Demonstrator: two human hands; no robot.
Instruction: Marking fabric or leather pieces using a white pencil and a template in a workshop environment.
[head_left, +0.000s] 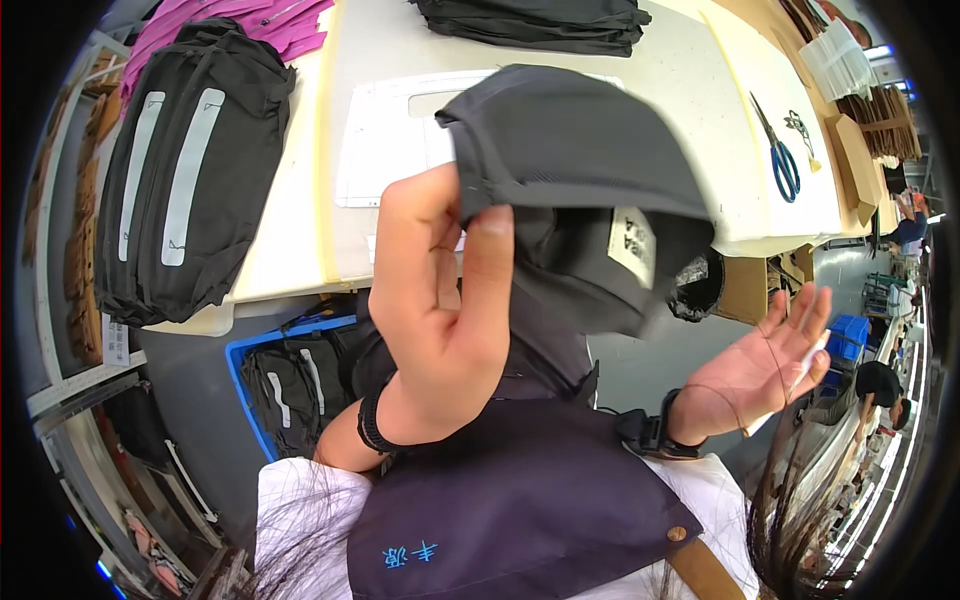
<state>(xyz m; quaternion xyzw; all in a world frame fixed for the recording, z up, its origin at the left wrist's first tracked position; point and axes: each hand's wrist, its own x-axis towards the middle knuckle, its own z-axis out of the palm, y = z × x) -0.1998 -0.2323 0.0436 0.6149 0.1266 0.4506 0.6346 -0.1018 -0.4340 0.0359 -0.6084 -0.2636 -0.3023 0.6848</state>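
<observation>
My left hand pinches the edge of a black fabric piece between thumb and fingers, holding it up over the near edge of the work table. The fabric curves over and its inside shows a pale label bearing writing. To the right, my right hand is raised apart from the fabric, fingers spread, with a thin white object held by the thumb. What that white object is, I cannot tell. Behind the fabric lies a white template sheet on the table, partly hidden.
Stacked black fabric pieces with pale strips lie at the left, beside magenta fabric. More black fabric lies at the far edge. Blue-handled scissors rest at the right. A blue crate stands below; a co-worker is far right.
</observation>
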